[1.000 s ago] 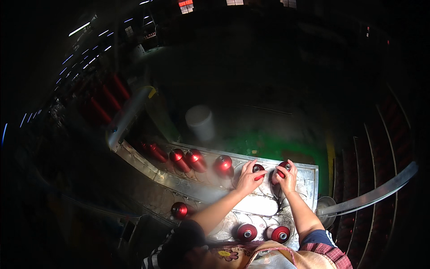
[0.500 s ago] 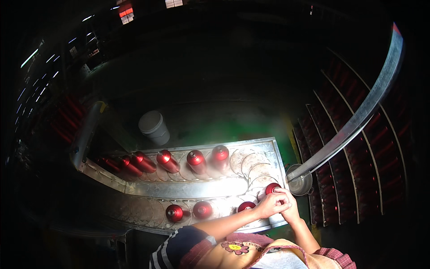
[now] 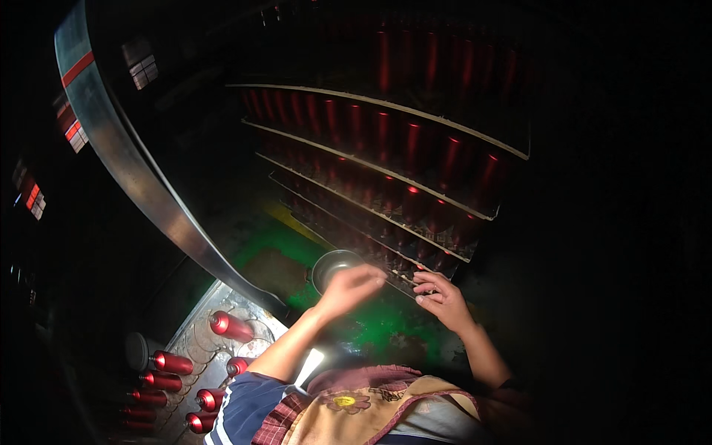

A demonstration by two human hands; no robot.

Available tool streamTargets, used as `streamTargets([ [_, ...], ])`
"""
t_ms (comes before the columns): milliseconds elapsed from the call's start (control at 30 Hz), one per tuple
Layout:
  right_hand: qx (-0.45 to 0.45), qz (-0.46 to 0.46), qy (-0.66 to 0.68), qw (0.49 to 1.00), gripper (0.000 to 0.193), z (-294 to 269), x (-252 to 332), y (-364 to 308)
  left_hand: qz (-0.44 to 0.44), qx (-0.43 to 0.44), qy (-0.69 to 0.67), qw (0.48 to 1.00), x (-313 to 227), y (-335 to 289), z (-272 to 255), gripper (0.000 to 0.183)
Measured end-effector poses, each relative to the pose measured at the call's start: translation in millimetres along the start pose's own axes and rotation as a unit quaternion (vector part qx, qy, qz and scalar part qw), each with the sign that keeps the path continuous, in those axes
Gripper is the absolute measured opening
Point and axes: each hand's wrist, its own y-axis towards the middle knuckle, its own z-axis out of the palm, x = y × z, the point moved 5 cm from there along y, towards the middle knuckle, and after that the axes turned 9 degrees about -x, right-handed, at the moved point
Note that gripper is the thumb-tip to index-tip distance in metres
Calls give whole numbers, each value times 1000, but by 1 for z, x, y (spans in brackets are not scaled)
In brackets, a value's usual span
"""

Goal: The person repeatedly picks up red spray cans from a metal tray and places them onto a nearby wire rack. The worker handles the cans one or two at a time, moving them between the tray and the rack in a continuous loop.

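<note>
My left hand (image 3: 350, 288) is in mid-air, overlapping a round grey pail (image 3: 320, 271) below it. Its fingers stretch to the right, slightly blurred, with nothing seen in them. A short way to the right is my right hand (image 3: 443, 298), its fingers apart and loosely bent, holding nothing visible. Both hands are in front of the lower edge of a tiered rack (image 3: 386, 159) filled with rows of upright red metal bottles (image 3: 413, 148). At lower left, more red bottles (image 3: 231, 326) stand on the plates of a metal conveyor (image 3: 194, 337), with my left forearm partly covering one.
A curved metal post (image 3: 141, 182) rises from the conveyor's corner on the left. Beyond the conveyor stands a pale bucket (image 3: 138, 351). The floor (image 3: 378, 330) is green and worn. Much of the surroundings lies in darkness.
My view has turned right, from the conveyor to the rack. My hands, earlier together near a red bottle at the conveyor's corner, are now apart and away from it.
</note>
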Motion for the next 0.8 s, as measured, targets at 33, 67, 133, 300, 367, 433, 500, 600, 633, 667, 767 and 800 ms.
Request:
streamTargets([
  [33, -39, -46, -16, 998, 45, -35, 25, 14, -8, -29, 16, 999, -18, 34, -13, 19],
  [67, -72, -100, -24, 992, 45, -65, 52, 24, 21, -71, -33, 997, -40, 64, -28, 25],
  [133, -138, -214, -104, 962, 42, -120, 108, 48, 138, -123, 18, 983, -91, 132, -59, 25],
  [300, -207, -332, -307, 867, 50, -186, 213, 146, 439, -216, 228, 842, -214, 301, -84, 37],
  [367, -225, -358, -402, 812, 55, -192, 248, 204, 416, -240, 280, 831, -242, 367, -79, 46],
  [433, -265, -336, -475, 769, 57, -196, 278, 262, 389, -246, 301, 835, -258, 411, -75, 51],
  [500, -286, -264, -544, 744, 62, -203, 297, 329, 351, -225, 340, 843, -261, 443, -68, 54],
  [600, -234, -206, -542, 780, 61, -201, 299, 399, 362, -255, 455, 772, -257, 453, -67, 50],
  [633, -224, -165, -546, 791, 59, -205, 294, 413, 359, -252, 458, 773, -252, 453, -69, 50],
  [667, -227, -185, -577, 762, 56, -202, 289, 421, 378, -252, 445, 772, -251, 451, -71, 50],
  [767, -279, -236, -575, 733, 52, -205, 276, 418, 410, -222, 398, 790, -245, 444, -76, 48],
  [800, -274, -252, -525, 765, 49, -207, 272, 411, 405, -220, 394, 795, -243, 442, -77, 47],
])
